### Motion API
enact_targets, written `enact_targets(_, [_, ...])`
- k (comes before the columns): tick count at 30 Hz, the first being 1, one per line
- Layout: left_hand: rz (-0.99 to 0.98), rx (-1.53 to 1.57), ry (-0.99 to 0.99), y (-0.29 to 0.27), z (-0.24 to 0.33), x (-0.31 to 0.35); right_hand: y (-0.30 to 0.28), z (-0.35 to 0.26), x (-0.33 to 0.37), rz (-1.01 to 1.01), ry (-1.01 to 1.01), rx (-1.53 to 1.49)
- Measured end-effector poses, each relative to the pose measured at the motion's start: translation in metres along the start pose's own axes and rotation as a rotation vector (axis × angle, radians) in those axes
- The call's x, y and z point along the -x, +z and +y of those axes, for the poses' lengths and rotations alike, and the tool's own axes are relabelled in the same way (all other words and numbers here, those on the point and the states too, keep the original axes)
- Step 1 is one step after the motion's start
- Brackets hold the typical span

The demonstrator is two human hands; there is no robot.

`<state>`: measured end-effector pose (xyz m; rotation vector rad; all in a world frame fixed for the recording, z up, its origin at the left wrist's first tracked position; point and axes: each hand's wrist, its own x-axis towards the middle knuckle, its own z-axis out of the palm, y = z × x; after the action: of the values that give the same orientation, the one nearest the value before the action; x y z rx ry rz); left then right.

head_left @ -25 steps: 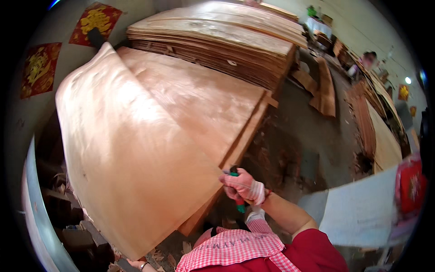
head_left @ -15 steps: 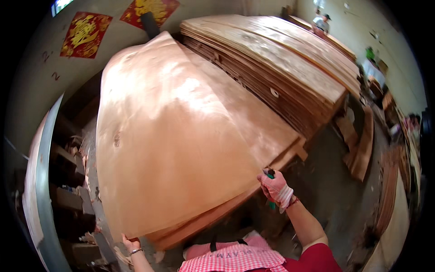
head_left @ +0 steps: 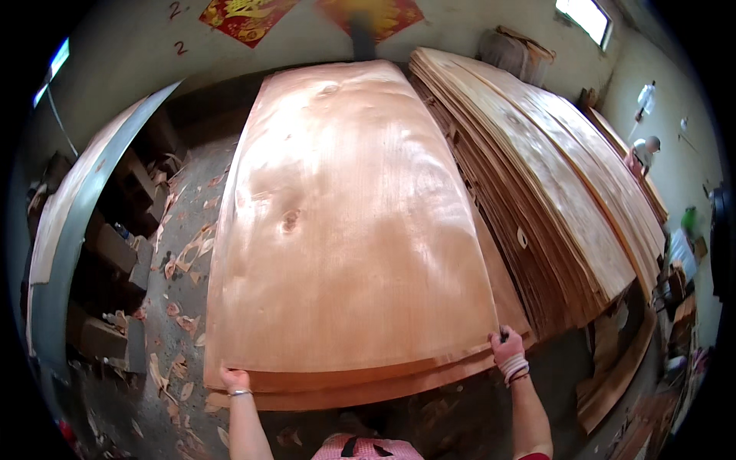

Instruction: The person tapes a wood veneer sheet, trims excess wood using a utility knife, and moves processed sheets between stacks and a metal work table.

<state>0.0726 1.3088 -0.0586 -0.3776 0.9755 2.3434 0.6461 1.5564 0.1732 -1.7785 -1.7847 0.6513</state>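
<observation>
A large, thin wood veneer sheet point(head_left: 360, 253) lies lengthwise in front of me, its surface shiny and rippled, with a dark knot left of its middle. Its near left corner is pinched by my left hand point(head_left: 235, 379), which is bare and wears a bracelet at the wrist. At the near right corner my right hand point(head_left: 507, 349), in a pink and white glove, is closed on the sheet's edge. A small dark tool end pokes out of that glove; the rest of it is hidden. Beneath, more reddish veneer sheets point(head_left: 345, 400) show along the near edge.
To the right stands a tall veneer stack point(head_left: 529, 222). A grey-edged panel point(head_left: 92, 207) rests over blocks point(head_left: 115, 253) at the left. Wood scraps point(head_left: 180, 318) litter the floor. Another person point(head_left: 642, 156) is at the far right, and loose strips point(head_left: 613, 376) hang at the near right.
The view has turned, and the sheet now lies straight ahead instead of slanting. Both hands keep to its near corners. A green part seen below my right glove no longer shows.
</observation>
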Motion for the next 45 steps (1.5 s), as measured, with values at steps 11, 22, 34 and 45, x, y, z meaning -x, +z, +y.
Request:
enact_targets(11, [0.225, -0.878, 0.347, 0.005, 0.007, -0.007, 0.091, 0.135, -0.016, -0.078, 0.127, 0.407])
enact_targets(22, [0.297, -0.204, 0.128, -0.107, -0.092, 0.028, 0.125, 0.263, -0.036, -0.044, 0.303, 0.449])
enact_targets(34, [0.409, -0.294, 0.118, -0.143, -0.068, 0.006, 0.164, 0.28, 0.002, -0.067, 0.286, 0.392])
enact_targets(45, [0.308, -0.296, 0.105, -0.161, -0.066, -0.015, 0.161, 0.279, 0.005, -0.093, 0.373, 0.246])
